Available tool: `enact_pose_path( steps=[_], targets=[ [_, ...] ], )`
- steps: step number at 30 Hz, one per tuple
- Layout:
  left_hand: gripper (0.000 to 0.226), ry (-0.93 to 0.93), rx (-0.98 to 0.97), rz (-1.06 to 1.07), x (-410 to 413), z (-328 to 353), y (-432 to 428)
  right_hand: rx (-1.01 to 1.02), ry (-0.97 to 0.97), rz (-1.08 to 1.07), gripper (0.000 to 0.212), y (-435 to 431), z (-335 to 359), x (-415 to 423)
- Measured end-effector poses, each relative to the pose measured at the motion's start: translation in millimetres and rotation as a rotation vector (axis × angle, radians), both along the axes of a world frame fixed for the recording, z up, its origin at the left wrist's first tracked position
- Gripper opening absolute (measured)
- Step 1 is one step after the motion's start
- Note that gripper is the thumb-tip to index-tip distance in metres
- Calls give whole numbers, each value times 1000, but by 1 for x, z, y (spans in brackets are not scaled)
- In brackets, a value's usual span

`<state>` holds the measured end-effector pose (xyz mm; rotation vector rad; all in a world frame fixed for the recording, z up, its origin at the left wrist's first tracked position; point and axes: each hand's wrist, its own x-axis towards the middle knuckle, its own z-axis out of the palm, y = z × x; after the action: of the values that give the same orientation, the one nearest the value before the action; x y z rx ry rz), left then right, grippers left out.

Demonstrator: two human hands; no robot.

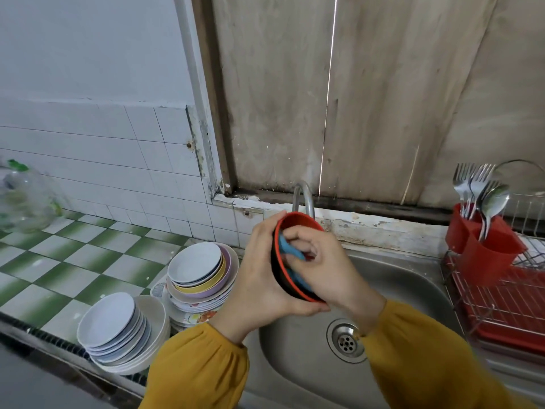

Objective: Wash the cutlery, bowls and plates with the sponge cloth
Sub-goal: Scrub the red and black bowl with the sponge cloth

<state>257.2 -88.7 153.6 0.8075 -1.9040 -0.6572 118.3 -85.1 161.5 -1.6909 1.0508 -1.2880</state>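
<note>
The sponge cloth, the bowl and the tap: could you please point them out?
sponge cloth (288, 247), head view, blue fold inside the bowl.
bowl (300, 221), head view, red inner wall.
tap (303, 185), head view, curved spout.

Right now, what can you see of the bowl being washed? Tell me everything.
The bowl is round, red inside and along the rim, black outside, with a smooth plastic-like sheen. It is held tilted on its side above the sink, just in front of the tap, its opening facing the right hand. The left hand wraps its back, thumb beneath the lower rim. The right hand pinches a blue sponge cloth against the inside.
</note>
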Motion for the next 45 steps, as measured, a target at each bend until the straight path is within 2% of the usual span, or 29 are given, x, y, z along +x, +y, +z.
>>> enact_pose_path(
  steps=[2, 4, 6, 7, 9, 11, 12, 13, 16, 17, 18, 20, 21, 22, 23, 24, 26, 28, 30, 31, 33, 37, 40, 41, 42, 45],
  targets=[
    [123, 56, 26, -1, 9, -1, -5, 52, 67, 277, 32, 2, 10, -12],
    [122, 79, 30, 12, 14, -2, -6, -20, 368, 403, 31, -4, 20, -32],
    [121, 80, 36, 20, 12, -2, -7, -258, 764, 339, 32, -16, 25, -46],
    [121, 90, 51, 14, 10, -2, -7, -397, 904, 276, 32, -21, 25, -48],
    [121, 107, 69, -10, 8, 0, -9, -668, 1027, 99, 22, -29, 20, -47],
    [121, 73, 31, -32, 9, 5, -12, -830, 1060, -14, 16, -32, 14, -42],
    [121, 58, 7, -39, 10, 7, -13, -850, 1058, -31, 18, -32, 13, -40],
    [121, 52, -14, -41, 11, 8, -14, -781, 1065, -8, 18, -30, 17, -37],
    [121, 33, -88, 5, 15, 5, -15, -415, 1010, 233, 30, -24, 27, -35],
    [121, 28, -91, 16, 14, 3, -15, -309, 919, 298, 28, -21, 27, -34],
    [121, 30, -79, 20, 12, 0, -14, -203, 739, 325, 22, -19, 25, -31],
    [121, 30, -61, 16, 10, -2, -13, 29, 272, 318, 21, -14, 21, -22],
    [121, 20, -65, 16, 9, -3, -14, 89, 120, 318, 24, -13, 16, -21],
    [122, 4, -76, 18, 9, -4, -15, 93, 75, 335, 26, -12, 12, -22],
    [123, -8, -88, 20, 11, -6, -16, 42, 135, 375, 26, -14, 9, -25],
    [124, -9, -90, 24, 12, -7, -17, -39, 283, 412, 26, -17, 10, -32],
    [123, 16, -55, 34, 13, -8, -18, -243, 692, 434, 23, -27, 14, -45],
    [121, 67, 24, 6, 10, -8, -19, -609, 1018, 353, 19, -41, 18, -49],
    [122, 87, 79, -61, 7, -6, -21, -973, 1165, 167, 23, -50, 20, -48],
    [121, 81, 84, -87, 7, -5, -22, -1053, 1167, 107, 31, -51, 21, -49],
    [121, 86, 59, -90, 11, -2, -25, -993, 1137, 102, 30, -49, 24, -50],
    [121, 75, -41, -1, 15, -1, -26, -375, 1018, 360, 28, -29, 33, -44],
    [119, 51, -34, 15, 8, -9, -21, -222, 887, 395, 25, -18, 31, -38],
    [119, 54, -24, 16, 6, -11, -18, -150, 776, 388, 20, -16, 29, -34],
    [119, 57, -22, 14, 5, -13, -16, -52, 577, 350, 20, -14, 28, -28],
    [120, 32, -45, 20, 1, -16, -11, 419, -324, 15, 24, -14, 17, -8]
  ],
)
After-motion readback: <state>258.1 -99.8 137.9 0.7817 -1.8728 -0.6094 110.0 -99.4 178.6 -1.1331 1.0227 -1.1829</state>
